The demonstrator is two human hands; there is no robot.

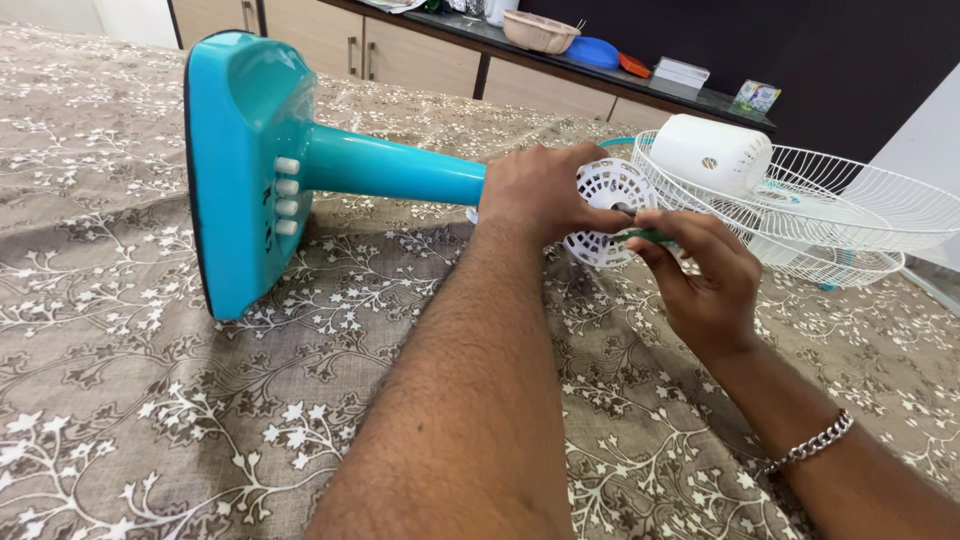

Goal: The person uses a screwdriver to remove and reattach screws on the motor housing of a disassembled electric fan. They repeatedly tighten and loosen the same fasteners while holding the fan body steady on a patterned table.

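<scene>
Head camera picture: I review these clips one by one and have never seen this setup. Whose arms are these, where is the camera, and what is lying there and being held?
There is no machine here. The one picture comes from a camera worn on a person's head, looking down at their own two bare arms.

A turquoise fan stand lies on its side on a brown cloth with white flower print. Its flat base with a row of white buttons faces the camera.

The left hand grips the far end of the stand, by a round white slotted part. The right hand, with a chain bracelet on the wrist, holds a green-handled tool, probably a screwdriver, against that part.

To the right lie a white wire fan guard and a white motor cover. A dark counter with bowls stands behind.
</scene>
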